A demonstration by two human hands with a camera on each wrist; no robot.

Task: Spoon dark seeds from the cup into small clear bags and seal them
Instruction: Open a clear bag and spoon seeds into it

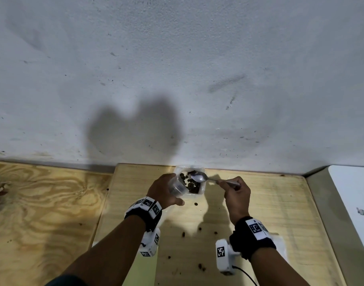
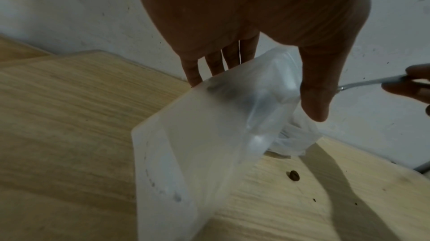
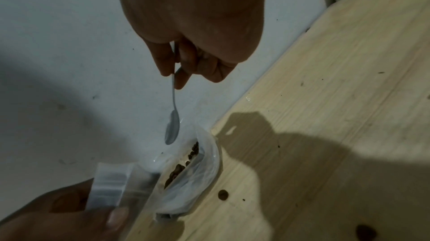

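A clear plastic cup (image 1: 197, 188) of dark seeds (image 1: 191, 183) stands at the far edge of a light wooden board (image 1: 270, 203), against the wall. My left hand (image 1: 166, 190) grips a small clear bag (image 1: 175, 185) just left of the cup; the bag (image 2: 197, 143) hangs between thumb and fingers (image 2: 215, 64). My right hand (image 1: 228, 183) pinches the handle of a metal spoon (image 1: 199, 177). The spoon bowl (image 3: 172, 129) looks empty and hovers over the cup (image 3: 204, 167), with the seeds (image 3: 179, 168) below it. The bag's mouth (image 3: 116, 180) is beside the cup.
Several loose seeds (image 1: 183, 234) lie scattered on the board, one (image 2: 293, 175) close to the cup. A grey-white wall (image 1: 177, 79) rises right behind the cup. Plywood table (image 1: 42, 203) lies to the left, a white surface (image 1: 354, 193) to the right. Clear plastic (image 1: 280, 242) lies near my right wrist.
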